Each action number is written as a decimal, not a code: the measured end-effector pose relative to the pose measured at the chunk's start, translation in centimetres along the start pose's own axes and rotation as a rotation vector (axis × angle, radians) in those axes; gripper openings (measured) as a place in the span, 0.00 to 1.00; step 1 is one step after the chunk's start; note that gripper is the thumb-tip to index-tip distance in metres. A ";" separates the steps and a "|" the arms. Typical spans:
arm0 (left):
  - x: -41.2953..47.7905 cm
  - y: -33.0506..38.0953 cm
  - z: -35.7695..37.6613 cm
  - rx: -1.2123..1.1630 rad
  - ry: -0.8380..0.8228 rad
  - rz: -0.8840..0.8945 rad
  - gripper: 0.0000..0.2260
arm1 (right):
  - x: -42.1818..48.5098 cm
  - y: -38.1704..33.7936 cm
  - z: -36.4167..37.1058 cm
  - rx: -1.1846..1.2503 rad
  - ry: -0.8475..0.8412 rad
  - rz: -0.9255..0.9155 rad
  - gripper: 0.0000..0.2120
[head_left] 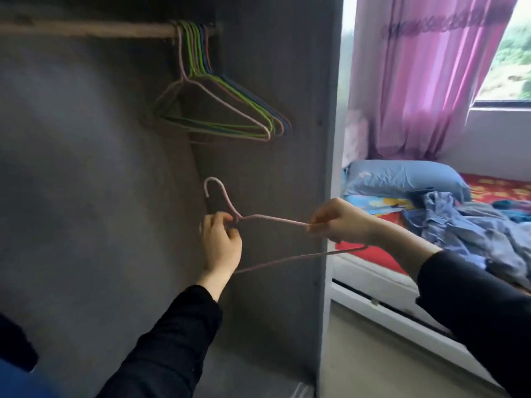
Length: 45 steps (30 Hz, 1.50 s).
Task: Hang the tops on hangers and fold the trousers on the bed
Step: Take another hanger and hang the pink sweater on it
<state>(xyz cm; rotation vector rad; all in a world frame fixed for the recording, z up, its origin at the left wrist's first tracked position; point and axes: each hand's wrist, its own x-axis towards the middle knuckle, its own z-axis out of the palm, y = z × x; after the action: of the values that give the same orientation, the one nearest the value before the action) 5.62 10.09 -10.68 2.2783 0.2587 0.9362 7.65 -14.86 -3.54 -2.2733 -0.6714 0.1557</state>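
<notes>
You hold a pale pink wire hanger (273,219) in front of the open wardrobe (273,145), hook upward, its long side pointing right toward the bed (373,257). Your left hand (221,245) has its fingers curled round the neck just under the hook. Your right hand (336,221) pinches the upper wire near the right shoulder. The bottom bar slopes from beside your left wrist up to the right tip, under your right wrist.

Above, a bunch of spare hangers (230,110) in pink, green and blue hangs at the right end of the rail (86,28), close to the wardrobe's side panel.

Past that panel, on the bed's red patterned sheet (494,188), lies a crumpled heap of clothes (459,225), mostly blue and grey. You cannot tell tops from trousers in it. A blue pillow (402,176) lies just beside the heap, at the head of the bed. Behind it a pink curtain (425,70) hangs beside the window (511,58).
</notes>
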 end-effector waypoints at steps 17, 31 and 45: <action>-21.2 24.6 28.7 -0.037 -0.829 0.105 0.10 | -27.1 24.6 -19.7 -0.066 -0.065 0.717 0.06; -27.2 50.7 51.5 -0.113 -1.025 0.448 0.11 | -39.0 44.2 -36.4 0.124 0.709 0.777 0.06; -30.7 68.2 79.6 -0.135 -1.205 0.500 0.12 | -40.7 71.1 -51.2 0.369 1.106 1.058 0.16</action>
<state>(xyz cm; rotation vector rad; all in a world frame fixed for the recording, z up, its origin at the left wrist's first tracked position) 33.70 -94.22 -26.59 2.3849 -0.8805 -0.3259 18.24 -109.48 -19.99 -1.7308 1.0429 -0.4265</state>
